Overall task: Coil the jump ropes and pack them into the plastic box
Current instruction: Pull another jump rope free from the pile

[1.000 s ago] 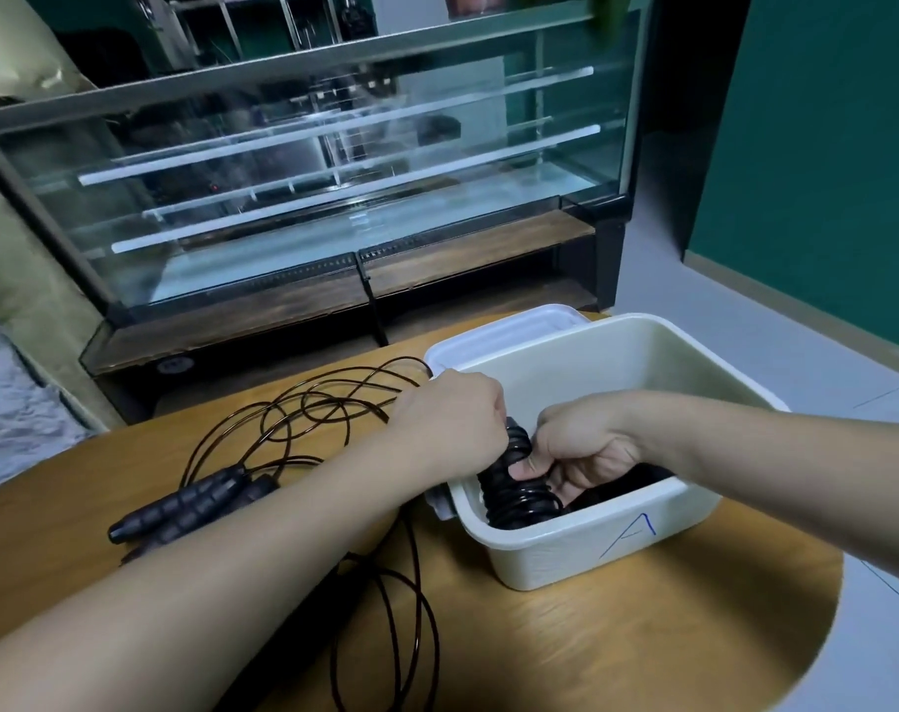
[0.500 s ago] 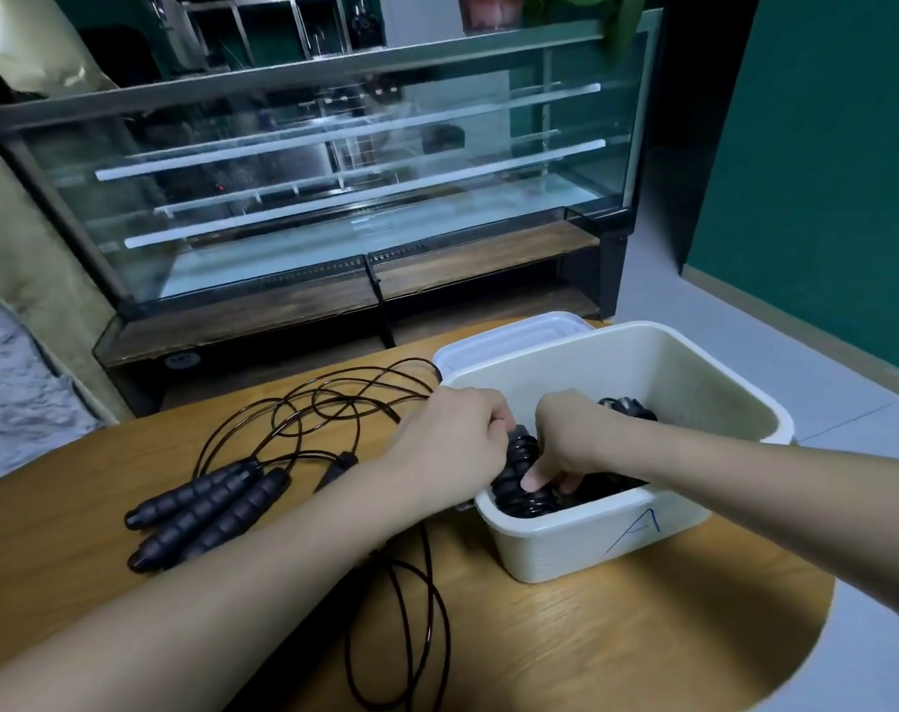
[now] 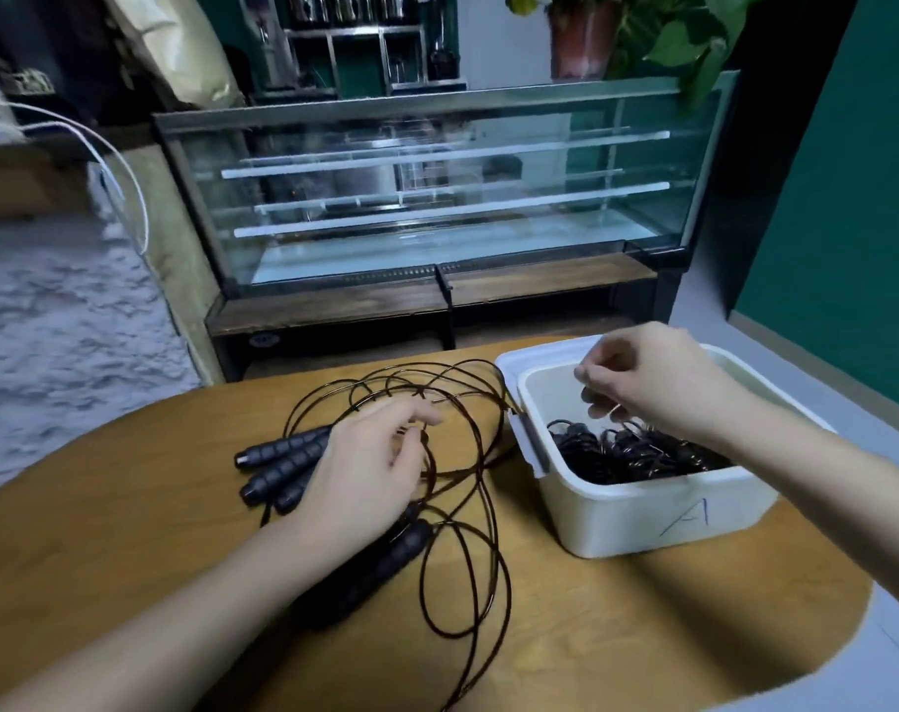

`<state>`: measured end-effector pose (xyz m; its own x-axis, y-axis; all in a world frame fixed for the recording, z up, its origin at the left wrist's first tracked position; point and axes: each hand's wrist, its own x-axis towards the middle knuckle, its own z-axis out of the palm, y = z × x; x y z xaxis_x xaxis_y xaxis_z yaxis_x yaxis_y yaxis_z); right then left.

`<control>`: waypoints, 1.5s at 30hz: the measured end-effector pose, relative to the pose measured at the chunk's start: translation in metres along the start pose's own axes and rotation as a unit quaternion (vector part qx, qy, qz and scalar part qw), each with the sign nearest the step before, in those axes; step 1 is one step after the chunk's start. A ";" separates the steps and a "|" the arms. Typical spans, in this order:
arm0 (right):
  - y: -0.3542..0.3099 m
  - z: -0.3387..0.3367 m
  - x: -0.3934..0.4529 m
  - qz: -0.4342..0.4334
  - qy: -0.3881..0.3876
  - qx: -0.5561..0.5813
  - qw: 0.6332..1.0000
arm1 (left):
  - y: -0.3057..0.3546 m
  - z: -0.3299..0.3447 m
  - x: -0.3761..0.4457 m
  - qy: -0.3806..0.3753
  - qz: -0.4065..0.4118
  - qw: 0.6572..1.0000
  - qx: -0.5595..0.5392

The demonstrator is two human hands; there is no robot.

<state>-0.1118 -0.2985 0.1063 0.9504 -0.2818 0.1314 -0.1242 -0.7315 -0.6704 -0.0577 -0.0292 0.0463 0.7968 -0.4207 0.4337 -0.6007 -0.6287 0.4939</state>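
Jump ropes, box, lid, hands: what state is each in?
Plastic box: open, holding a coiled rope.
Lid: off, under the box.
Loose jump ropes: uncoiled on the table.
Left hand: open, on the loose ropes.
Right hand: empty, above the box.

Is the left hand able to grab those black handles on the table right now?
Probably yes. The left hand is open and already lies over the black handles on the table, with nothing between them, only loose cord nearby.

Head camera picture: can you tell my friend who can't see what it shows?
A person's left hand rests on loose black jump ropes on a wooden table, while the right hand hovers above a white plastic box holding a coiled rope.
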 end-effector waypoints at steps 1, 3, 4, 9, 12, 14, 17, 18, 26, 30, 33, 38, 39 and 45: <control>-0.013 0.004 -0.010 -0.010 0.013 0.029 0.999 | -0.008 -0.007 -0.006 0.002 -0.025 1.000 -0.006; -0.035 0.018 -0.029 -0.039 0.022 0.057 0.997 | -0.023 -0.019 -0.018 0.003 -0.072 0.997 -0.013; -0.045 0.028 -0.039 -0.059 0.016 0.059 0.996 | -0.030 -0.024 -0.023 0.000 -0.095 0.995 -0.014; -0.065 0.108 -0.063 -0.113 -0.066 -0.027 0.991 | -0.070 -0.037 -0.057 -0.026 -0.169 0.985 -0.014; -0.062 0.161 -0.063 -0.100 -0.132 -0.072 0.984 | -0.089 -0.030 -0.072 -0.057 -0.192 0.980 -0.020; -0.059 0.192 -0.063 -0.091 -0.166 -0.132 0.973 | -0.096 -0.018 -0.078 -0.094 -0.204 0.974 -0.029; -0.053 0.222 -0.062 -0.085 -0.194 -0.211 0.954 | -0.103 0.002 -0.086 -0.138 -0.206 0.969 -0.022; -0.051 0.228 -0.061 -0.085 -0.191 -0.231 0.950 | -0.105 0.007 -0.088 -0.146 -0.201 0.969 -0.013; -0.025 0.239 -0.061 -0.205 -0.112 -0.270 0.934 | -0.125 0.014 -0.091 -0.136 -0.163 0.977 -0.003; -0.015 0.245 -0.068 -0.330 -0.093 -0.273 0.899 | -0.130 0.003 -0.083 -0.064 -0.198 0.977 -0.039; -0.010 0.251 -0.069 -0.375 -0.104 -0.273 0.880 | -0.134 -0.004 -0.074 -0.026 -0.230 0.969 -0.086; -0.026 0.254 -0.057 -0.347 -0.159 -0.269 0.884 | -0.134 -0.015 -0.063 0.029 -0.252 0.948 -0.194; -0.032 0.255 -0.053 -0.334 -0.175 -0.282 0.882 | -0.134 -0.018 -0.064 0.026 -0.253 0.943 -0.213; -0.052 0.265 -0.036 -0.287 -0.207 -0.391 0.850 | -0.141 -0.017 -0.071 -0.024 -0.224 0.962 -0.153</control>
<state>-0.0643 -0.0858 -0.0573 0.9175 0.3841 -0.1034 0.3953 -0.9095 0.1289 -0.0308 0.1004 -0.0418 0.9780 -0.1865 0.0934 -0.1810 -0.5358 0.8247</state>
